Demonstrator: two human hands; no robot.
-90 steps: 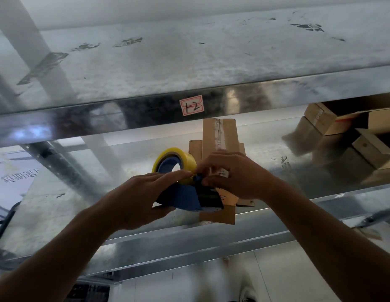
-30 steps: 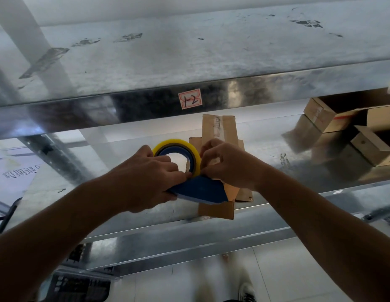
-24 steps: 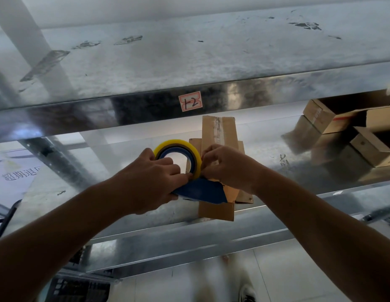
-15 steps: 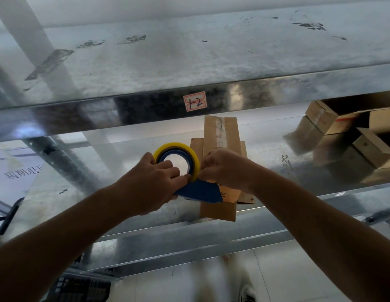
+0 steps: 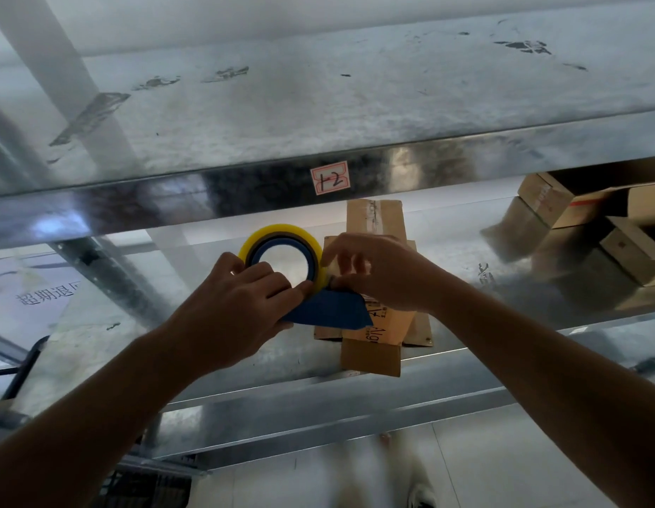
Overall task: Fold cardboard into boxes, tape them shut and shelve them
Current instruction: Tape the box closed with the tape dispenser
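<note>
Cardboard lies pointing straight away; left fingers clamp tape dispenser, right fingers pinch its roll.

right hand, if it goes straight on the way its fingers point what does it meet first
The yellow tape roll. The right hand points left, its fingertips pinching at the roll's right edge, so nothing lies between. Beyond is the left hand gripping the blue dispenser, though depth is unclear.
</note>
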